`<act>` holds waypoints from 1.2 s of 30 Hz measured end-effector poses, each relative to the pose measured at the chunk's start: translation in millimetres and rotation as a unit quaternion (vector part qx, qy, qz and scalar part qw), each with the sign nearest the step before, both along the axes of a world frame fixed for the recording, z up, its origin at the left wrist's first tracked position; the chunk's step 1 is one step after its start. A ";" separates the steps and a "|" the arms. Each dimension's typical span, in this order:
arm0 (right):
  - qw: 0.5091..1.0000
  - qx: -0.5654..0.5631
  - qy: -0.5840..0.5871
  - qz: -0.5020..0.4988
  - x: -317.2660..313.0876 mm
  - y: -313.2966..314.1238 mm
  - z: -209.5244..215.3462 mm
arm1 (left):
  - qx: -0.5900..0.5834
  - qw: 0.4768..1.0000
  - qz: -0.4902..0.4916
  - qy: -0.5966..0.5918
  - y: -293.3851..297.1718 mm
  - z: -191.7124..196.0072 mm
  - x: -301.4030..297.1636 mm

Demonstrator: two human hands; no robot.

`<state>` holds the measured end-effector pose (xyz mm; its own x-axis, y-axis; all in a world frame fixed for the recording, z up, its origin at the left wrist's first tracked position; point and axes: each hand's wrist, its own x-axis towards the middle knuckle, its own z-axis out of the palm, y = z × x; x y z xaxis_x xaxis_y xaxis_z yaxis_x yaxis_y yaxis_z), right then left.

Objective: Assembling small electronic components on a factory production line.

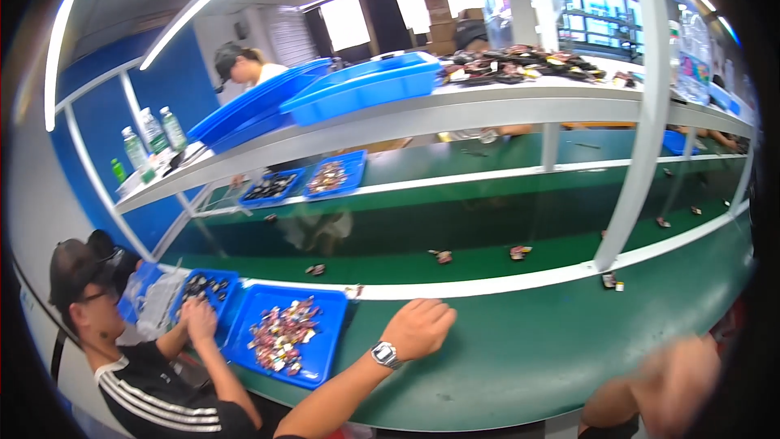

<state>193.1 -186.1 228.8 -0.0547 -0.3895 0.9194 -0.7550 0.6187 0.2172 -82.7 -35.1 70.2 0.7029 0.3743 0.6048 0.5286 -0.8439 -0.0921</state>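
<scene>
My left hand [418, 329], with a watch [385, 354] on its wrist, hangs above the green worktop [487, 374]. Its fingers are curled closed, and whatever they may hold is hidden. At the lower right my right hand [678, 382] is smeared by motion, so its fingers do not show clearly. To the left of my left hand, a blue tray [331, 349] holds a heap of small reddish-brown, white and yellow parts [283, 337]. One small dark part with a yellow bit [611, 281] lies on the worktop, beyond my right hand.
A person [138, 358] on the left works over a blue tray of black parts [213, 289]. Beyond a white rail, a dark green belt [390, 264] carries several small parts. An overhead shelf [520, 108] holds blue trays [366, 89], heaped parts and bottles; its white post [638, 130] stands ahead right.
</scene>
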 end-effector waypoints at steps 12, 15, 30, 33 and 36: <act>0.501 -0.493 -0.257 -0.664 -39.7 244.7 -245.8 | -0.154 0.973 0.101 -0.141 31.5 -76.0 -13.0; 0.448 -0.449 -0.237 -0.736 -94.0 274.8 -255.6 | -0.174 0.959 0.127 -0.185 38.8 -82.2 -25.5; 0.658 -0.452 -0.383 -0.465 -88.6 194.4 -206.9 | -0.662 0.571 0.011 -0.485 54.5 -86.6 -38.9; 0.662 -0.422 -0.398 -0.474 -84.9 174.4 -203.5 | -0.742 0.544 -0.075 -0.385 44.3 -78.4 -37.3; 0.666 -0.432 -0.396 -0.461 -82.5 173.0 -204.2 | -0.751 0.553 -0.090 -0.349 39.0 -80.2 -31.3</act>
<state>110.5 -13.1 24.5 -0.5054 0.8022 0.3178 0.3679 0.5335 -0.7616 -114.0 3.9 -10.0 0.6021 0.7851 -0.1450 -0.1126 0.2634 0.9581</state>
